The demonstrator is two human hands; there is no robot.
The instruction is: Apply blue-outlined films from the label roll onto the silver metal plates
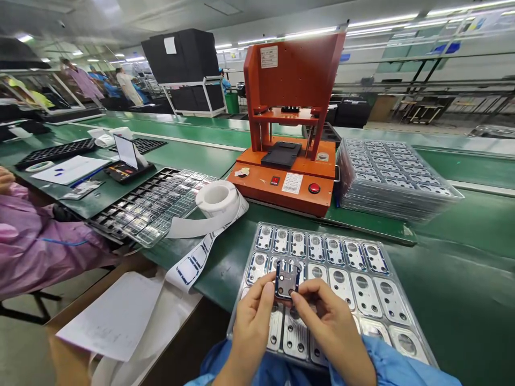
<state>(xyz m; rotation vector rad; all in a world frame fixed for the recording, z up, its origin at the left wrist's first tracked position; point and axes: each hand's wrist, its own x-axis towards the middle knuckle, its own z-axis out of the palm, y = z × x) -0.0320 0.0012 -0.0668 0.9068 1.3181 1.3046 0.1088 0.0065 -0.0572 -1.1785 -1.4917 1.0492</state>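
- Left hand (254,308) and right hand (329,316) pinch a small grey, blue-edged rectangular plate (287,272) between their fingertips — over a clear plastic tray (411,313) of silver rectangular plates (367,296).
- A tall orange-red machine (300,67) stands beyond the tray.

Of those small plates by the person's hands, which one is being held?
The plate pinched between the left hand and right hand, held up over the tray; the other plates there lie in the tray.
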